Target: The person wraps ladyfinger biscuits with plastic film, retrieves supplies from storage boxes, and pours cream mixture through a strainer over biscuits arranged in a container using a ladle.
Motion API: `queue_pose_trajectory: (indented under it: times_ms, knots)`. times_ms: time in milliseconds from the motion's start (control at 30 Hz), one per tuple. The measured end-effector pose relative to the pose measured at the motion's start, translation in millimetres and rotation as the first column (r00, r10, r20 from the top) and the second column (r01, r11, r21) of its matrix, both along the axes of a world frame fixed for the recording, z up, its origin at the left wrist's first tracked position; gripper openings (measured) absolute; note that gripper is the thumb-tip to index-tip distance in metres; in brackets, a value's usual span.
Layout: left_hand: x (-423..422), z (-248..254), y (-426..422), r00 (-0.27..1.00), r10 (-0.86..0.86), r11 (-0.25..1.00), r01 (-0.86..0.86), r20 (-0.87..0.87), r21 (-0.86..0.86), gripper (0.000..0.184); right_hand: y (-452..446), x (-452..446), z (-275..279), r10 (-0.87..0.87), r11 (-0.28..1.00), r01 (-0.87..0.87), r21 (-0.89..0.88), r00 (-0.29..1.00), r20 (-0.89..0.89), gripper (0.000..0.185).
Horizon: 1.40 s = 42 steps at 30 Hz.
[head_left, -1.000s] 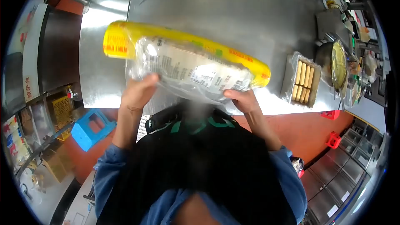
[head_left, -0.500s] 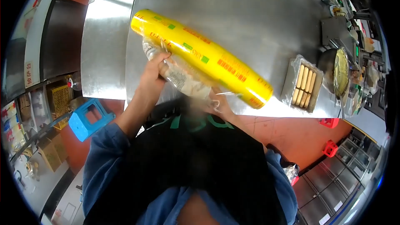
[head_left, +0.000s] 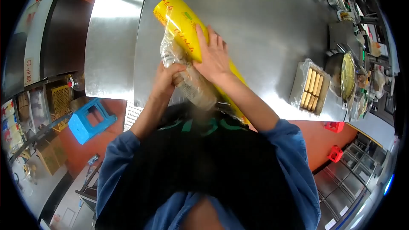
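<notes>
A yellow roll of cling film (head_left: 181,23) with red and green print lies slanted across the near part of the steel table, its lower end close to my apron. My right hand (head_left: 215,57) is laid across the roll, its thumb at the near side and its fingers over the far side. Beside the roll, my left hand (head_left: 167,76) is closed around a clear plastic package (head_left: 194,87) with printed lettering and pale contents that I cannot make out. Loose clear plastic (head_left: 169,38) stretches from the package up along the roll.
At the right of the steel table (head_left: 255,21) stands a tray (head_left: 321,96) of finger-shaped biscuits under plastic, beside a pan (head_left: 348,74) with yellow contents. A blue stool (head_left: 87,121) is on the floor at left. Red stools (head_left: 335,153) stand at lower right.
My right hand has come from under the roll's near side to lie across its top. The roll has turned steeper, its lower end drawn toward me. My left hand and the package have shifted slightly right.
</notes>
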<state>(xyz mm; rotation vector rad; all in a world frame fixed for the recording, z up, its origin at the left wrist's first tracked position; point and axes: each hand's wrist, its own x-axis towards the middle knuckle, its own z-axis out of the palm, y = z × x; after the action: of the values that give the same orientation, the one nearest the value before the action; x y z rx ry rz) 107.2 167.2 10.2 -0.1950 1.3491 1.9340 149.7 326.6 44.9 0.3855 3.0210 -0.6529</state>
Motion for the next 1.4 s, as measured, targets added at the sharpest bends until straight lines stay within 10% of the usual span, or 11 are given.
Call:
queue_pose_trajectory:
  times_ms: [267, 367, 767, 1400]
  knots:
    - [-3.9, -21.9, -12.6, 0.997, 0.016, 0.989, -0.028, 0.081, 0.148, 0.047, -18.4, -25.5, -22.0, -0.026, 0.951, 0.05, 0.305, 0.996, -0.083, 0.093]
    - [-9.5, -15.0, -12.8, 0.999, -0.001, 0.985, -0.005, 0.036, 0.17, 0.047, -18.5, -54.4, -58.2, -0.065, 0.745, 0.148, 0.651, 0.987, -0.149, 0.093]
    - [-22.1, -50.1, -64.7, 0.968, -0.138, 0.917, 0.045, 0.21, 0.396, 0.06, -33.1, -8.8, -19.3, -0.007, 0.895, 0.067, 0.441, 0.991, -0.137, 0.103]
    - [-42.0, -77.3, -79.3, 0.921, -0.293, 0.909, 0.184, 0.257, 0.375, 0.04, -64.1, 60.3, -21.1, -0.394, 0.885, 0.361, 0.293, 0.917, 0.061, 0.087]
